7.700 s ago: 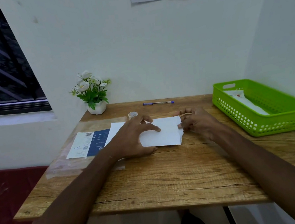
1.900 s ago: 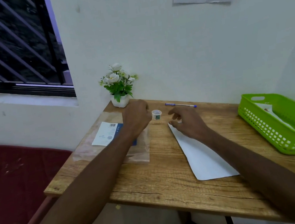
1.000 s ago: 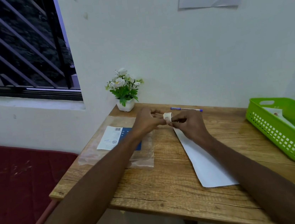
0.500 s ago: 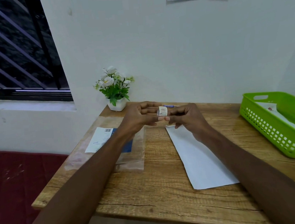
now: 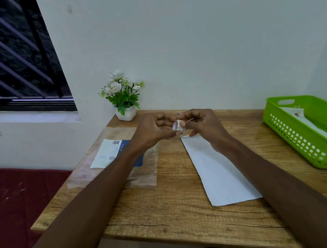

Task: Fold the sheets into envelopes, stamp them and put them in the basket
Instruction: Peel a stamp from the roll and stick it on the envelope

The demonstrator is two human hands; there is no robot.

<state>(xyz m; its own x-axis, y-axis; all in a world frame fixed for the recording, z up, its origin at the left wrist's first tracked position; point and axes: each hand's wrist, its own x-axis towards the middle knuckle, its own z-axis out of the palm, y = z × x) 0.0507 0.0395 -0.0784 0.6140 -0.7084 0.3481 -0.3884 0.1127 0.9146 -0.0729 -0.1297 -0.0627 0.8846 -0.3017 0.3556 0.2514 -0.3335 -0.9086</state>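
White wall corner, barred window on my left, wooden table (image 5: 178,204) pushed into it. Both hands are up just above the far part of the table, meeting over the small stamp roll (image 5: 178,126). My left hand (image 5: 151,132) has fingers curled, thumb and fingertips pinching the roll's left side. My right hand (image 5: 204,125) pinches it from the right, thumb tip on the roll's face, other fingers curled behind. Looks like I'm picking at the free end, though the end itself is too small to see.

Change: about two seconds back the roll stood on the table near the flower pot and neither hand had it; a second ago both hands closed on it low over the table; now it's lifted a bit and tilted toward me. So folding is done for this piece and I'm in the stamping step, stamp not yet peeled by my judgement.

Just under my right hand lies the folded sheet (image 5: 217,168), a long white strip running toward me, flat, no stamp visible on it. Left of it, a clear plastic sleeve (image 5: 144,173) holding a white-and-blue printed card (image 5: 108,153). Flower pot (image 5: 126,114) at the back near the wall. Green basket (image 5: 305,143) at the far right, well apart from the sheet, one finished envelope (image 5: 311,124) already inside.
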